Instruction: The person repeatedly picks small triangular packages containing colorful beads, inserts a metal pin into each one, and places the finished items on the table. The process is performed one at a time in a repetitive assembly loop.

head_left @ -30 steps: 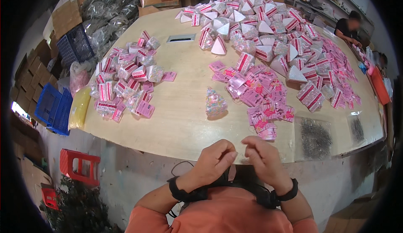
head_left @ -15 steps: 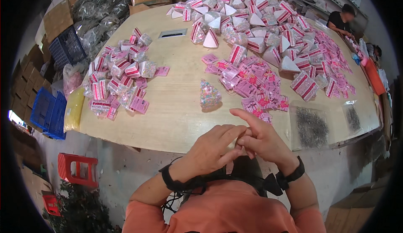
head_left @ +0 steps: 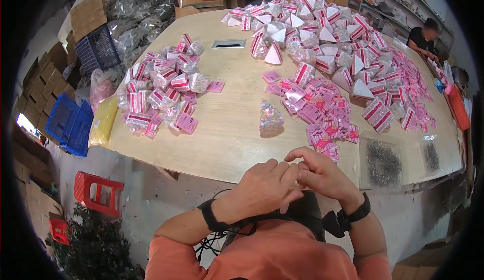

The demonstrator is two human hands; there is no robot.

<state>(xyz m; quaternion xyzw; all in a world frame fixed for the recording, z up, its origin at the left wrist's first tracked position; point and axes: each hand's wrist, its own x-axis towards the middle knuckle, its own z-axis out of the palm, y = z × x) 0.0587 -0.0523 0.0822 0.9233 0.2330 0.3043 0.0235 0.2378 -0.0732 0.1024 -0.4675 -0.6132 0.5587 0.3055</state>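
Observation:
My left hand point(head_left: 263, 188) and my right hand point(head_left: 322, 175) meet at the table's front edge, fingertips pressed together. Both are closed, and whatever lies between the fingers is too small and hidden to name. A small pale bit shows below the left hand. Just beyond them a single wedge-shaped toy cake slice point(head_left: 271, 118) with pastel sprinkles stands on the wooden table point(head_left: 222, 144). To its right lies a loose heap of pink printed cards point(head_left: 322, 108).
Bagged cake slices with pink cards point(head_left: 138, 103) are piled at left; a larger pile of cake slices point(head_left: 327, 33) fills the back right. Clear trays of small dark metal pieces point(head_left: 381, 164) lie at right. A red stool point(head_left: 98, 194) stands left. Another person point(head_left: 423, 39) sits far right.
The whole view has shifted, so the table's things appear farther right. My hands stay together, and the right forefinger, stretched out before, is now bent in toward the left fingers.

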